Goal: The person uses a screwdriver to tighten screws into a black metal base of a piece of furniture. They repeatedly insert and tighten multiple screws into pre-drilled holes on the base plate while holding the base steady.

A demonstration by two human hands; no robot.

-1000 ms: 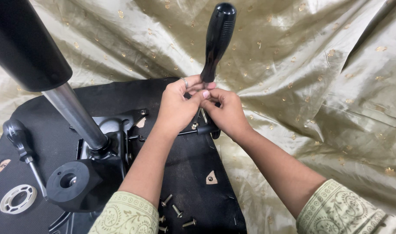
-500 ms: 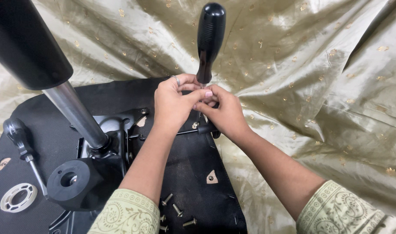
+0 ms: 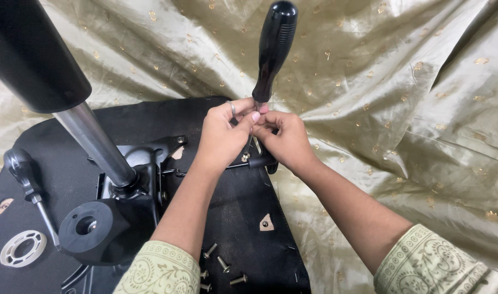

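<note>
Shiny gold cloth is covering the floor all over the frame, wrinkled and dotted with little gold spots. Lying on it in the lower left is a black chair seat, turned upside down. Both hands are meeting in the middle of the frame. Touching each other, the left hand and the right hand are pinching the thin metal shaft of a screwdriver, just under its handle. Its black handle is sticking up toward the top of the frame. A grey metal pole is rising at the left. Small screws are lying on the seat at the bottom.
</note>
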